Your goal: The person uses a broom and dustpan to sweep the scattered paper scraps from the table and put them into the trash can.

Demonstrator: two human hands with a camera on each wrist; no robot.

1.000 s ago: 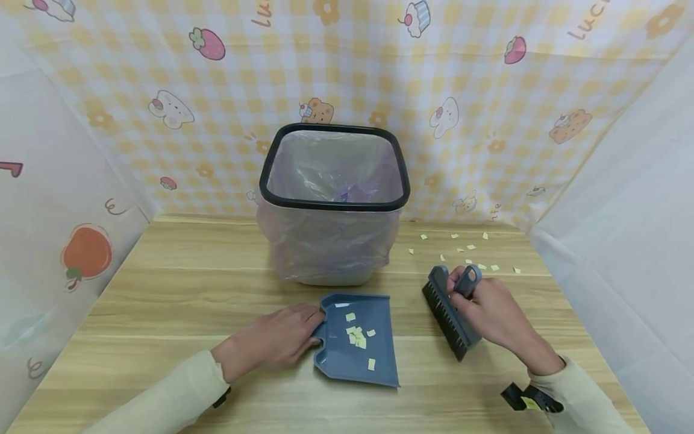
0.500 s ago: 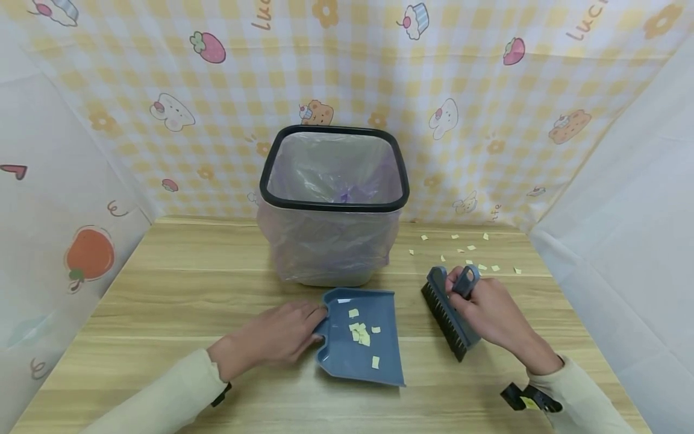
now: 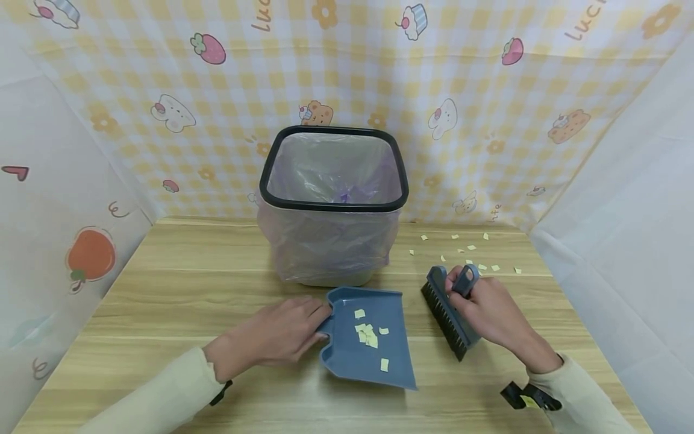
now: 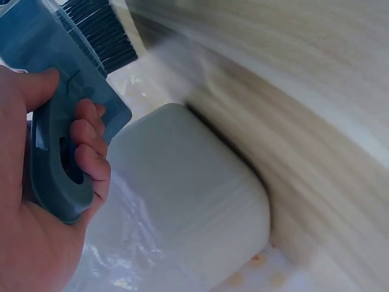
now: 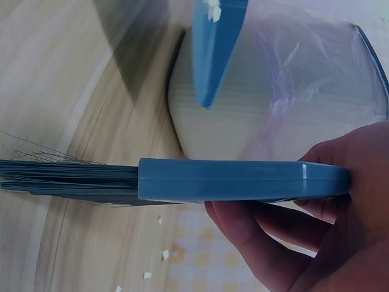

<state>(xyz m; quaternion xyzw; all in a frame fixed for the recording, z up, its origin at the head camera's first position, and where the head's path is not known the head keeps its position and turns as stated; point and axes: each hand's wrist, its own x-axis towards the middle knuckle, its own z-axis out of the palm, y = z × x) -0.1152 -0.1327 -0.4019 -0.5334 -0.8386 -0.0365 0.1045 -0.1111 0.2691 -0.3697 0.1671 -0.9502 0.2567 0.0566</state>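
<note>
My left hand (image 3: 276,331) grips the handle of a blue-grey dustpan (image 3: 349,361), whose wide lip faces right. Several small yellow paper scraps (image 3: 370,339) lie on the pan. In the right wrist view the dustpan (image 5: 214,61) hangs over the tabletop, its shadow cast on the wood. My right hand (image 3: 493,313) holds a matching hand brush (image 3: 461,322) to the right of the pan, a gap between them. Its dark bristles (image 5: 73,179) point away from the palm in the right wrist view. In the left wrist view my fingers curl around the dustpan handle (image 4: 45,161).
Behind the dustpan stands a bin (image 3: 331,253) with a black rim and a thin translucent liner. More paper scraps (image 3: 482,267) are scattered on the wooden table (image 3: 206,259) at the back right. A checked cloth (image 3: 347,72) hangs behind, with white sheets at both sides.
The dustpan, with its scraps, has moved a little to the right and looks larger, my left hand moving with it. My right hand and the brush have stayed in place.
</note>
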